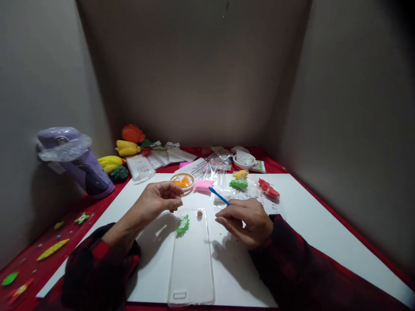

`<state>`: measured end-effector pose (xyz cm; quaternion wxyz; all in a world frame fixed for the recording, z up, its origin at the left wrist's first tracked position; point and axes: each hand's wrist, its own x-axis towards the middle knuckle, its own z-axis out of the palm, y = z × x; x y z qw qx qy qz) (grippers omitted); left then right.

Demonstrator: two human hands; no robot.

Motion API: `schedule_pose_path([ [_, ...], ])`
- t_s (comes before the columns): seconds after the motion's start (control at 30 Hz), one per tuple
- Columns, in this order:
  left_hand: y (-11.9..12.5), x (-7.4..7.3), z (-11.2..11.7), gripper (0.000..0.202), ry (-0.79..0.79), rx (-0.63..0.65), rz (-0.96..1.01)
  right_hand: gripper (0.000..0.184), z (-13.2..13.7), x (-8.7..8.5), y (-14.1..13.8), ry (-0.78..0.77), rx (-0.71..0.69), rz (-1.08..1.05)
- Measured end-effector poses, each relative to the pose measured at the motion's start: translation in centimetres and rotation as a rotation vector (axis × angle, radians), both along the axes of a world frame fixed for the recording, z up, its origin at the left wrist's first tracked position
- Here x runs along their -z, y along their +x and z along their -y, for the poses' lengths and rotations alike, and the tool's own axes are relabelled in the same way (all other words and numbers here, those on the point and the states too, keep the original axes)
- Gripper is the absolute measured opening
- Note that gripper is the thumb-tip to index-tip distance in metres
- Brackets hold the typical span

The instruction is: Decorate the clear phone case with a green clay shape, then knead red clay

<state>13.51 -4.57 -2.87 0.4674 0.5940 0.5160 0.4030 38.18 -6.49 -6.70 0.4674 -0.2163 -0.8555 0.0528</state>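
A clear phone case [192,263] lies on the white board, with a green and white leaf-shaped clay piece [183,224] near its top left. Close to its top right sits a tiny round decoration [199,213]. My right hand [248,220] holds a thin blue clay-modelling tool [219,196], its flattened tip pointing up and left. Left of the case's top edge hovers my left hand [161,198], thumb and fingers pinched together. Whatever may be in that pinch is too small to make out.
Behind my hands are a tape roll [182,181] with orange clay in it, a pink clay packet [204,185], green clay [238,184] and red clay [269,188]. A purple bottle [78,162] leans at left. Small clay pieces [52,249] dot the red cloth.
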Motion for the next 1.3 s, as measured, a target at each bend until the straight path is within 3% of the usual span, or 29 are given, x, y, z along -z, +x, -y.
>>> schedule_pose_path([
  [0.37, 0.0, -0.1, 0.2, 0.015, -0.002, -0.097, -0.001, 0.01, 0.1, -0.2, 0.1, -0.014, -0.03, 0.02],
  [0.67, 0.2, -0.1, 0.6, 0.033, -0.224, -0.009, 0.233, 0.01, 0.0, 0.2, 0.1, -0.016, -0.025, 0.026],
  [1.3, -0.1, 0.5, 0.6, 0.03, -0.298, 0.073, 0.317, 0.012, 0.1, 0.0, 0.1, -0.013, -0.022, 0.045],
])
